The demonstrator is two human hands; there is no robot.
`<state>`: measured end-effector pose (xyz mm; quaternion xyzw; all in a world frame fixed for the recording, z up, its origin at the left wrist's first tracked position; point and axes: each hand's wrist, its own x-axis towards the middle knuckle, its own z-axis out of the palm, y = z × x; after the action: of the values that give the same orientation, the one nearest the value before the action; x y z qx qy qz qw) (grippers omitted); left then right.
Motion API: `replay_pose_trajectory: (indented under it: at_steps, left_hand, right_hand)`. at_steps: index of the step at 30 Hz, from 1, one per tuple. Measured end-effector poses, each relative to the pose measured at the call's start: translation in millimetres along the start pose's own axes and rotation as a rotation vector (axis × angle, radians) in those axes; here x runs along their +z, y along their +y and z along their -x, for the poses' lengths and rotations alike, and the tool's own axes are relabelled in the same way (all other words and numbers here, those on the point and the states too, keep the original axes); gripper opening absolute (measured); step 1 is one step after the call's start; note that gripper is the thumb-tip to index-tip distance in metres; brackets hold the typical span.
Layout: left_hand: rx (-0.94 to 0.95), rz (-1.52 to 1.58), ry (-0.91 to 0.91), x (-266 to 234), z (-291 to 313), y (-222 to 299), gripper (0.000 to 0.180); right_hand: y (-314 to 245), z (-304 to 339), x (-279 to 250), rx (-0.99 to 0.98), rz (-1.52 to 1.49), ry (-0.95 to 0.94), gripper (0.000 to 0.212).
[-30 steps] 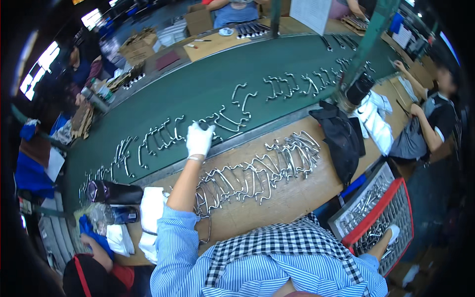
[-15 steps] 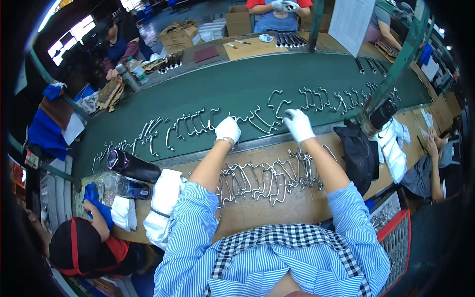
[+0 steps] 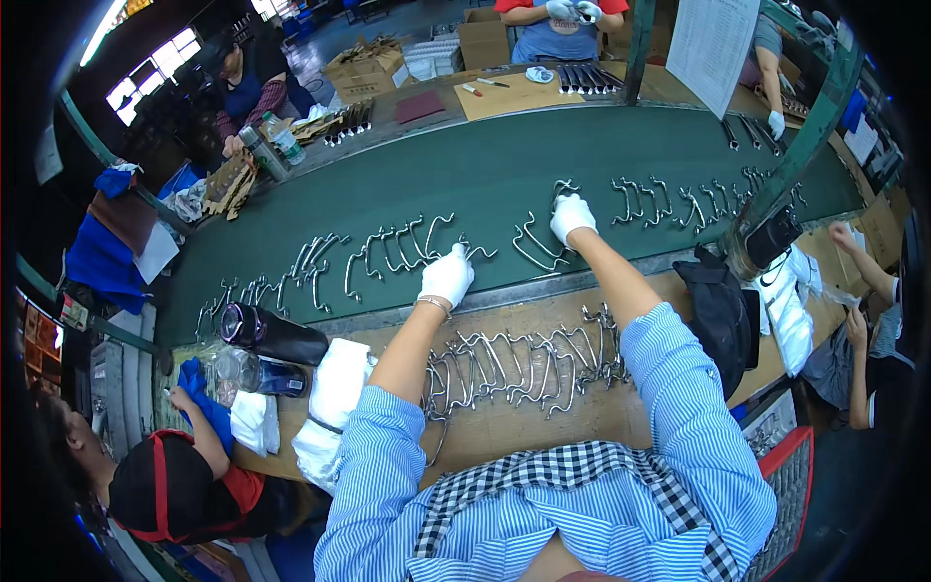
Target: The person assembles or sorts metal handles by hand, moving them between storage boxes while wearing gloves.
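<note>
In a white glove, my left hand (image 3: 447,276) is closed at the near side of the green belt (image 3: 465,160). An S-shaped metal bar (image 3: 482,253) sticks out from its fingertips to the right. Further out, my right hand (image 3: 572,217), also gloved, has its fingers wrapped round bent shiny bars (image 3: 565,187); how many is hidden. Between the hands lie a few loose bent bars (image 3: 539,242). More bars stretch in a row to the left (image 3: 388,249) and to the right (image 3: 659,199) on the belt.
Nearer me, a row of similar bars (image 3: 524,364) lies on the brown worktable (image 3: 504,427). A black bottle (image 3: 274,333) and white bundle (image 3: 330,403) stand left; a black bag (image 3: 718,315) and green post (image 3: 795,145) stand right. Co-workers sit around the belt.
My right hand has reached farther over the belt and closed on bent bars that lay there loose. My left hand stays near its place, slightly lower. The view has shifted a little.
</note>
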<state>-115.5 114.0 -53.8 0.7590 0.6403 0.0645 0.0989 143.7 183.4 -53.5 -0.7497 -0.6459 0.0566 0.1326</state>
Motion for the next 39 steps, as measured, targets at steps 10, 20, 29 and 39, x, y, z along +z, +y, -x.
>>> replay_pose_trajectory:
  at_steps: [10,20,29,39]
  left_hand:
    - [-0.083,0.110,-0.085,-8,-1,15,0.042]
    - [-0.231,1.317,-0.368,-16,6,11,0.024]
    - [-0.152,2.289,-0.307,20,30,8,0.018]
    - [-0.402,2.201,-0.300,35,57,79,0.016]
  right_hand:
    - [31,68,-42,-0.357,0.105,-0.332,0.031]
    - [38,57,-57,-0.357,0.161,-0.420,0.027]
    - [22,94,-48,-0.530,0.266,-0.267,0.029]
    - [16,112,-60,-0.259,-0.365,-0.578,0.033]
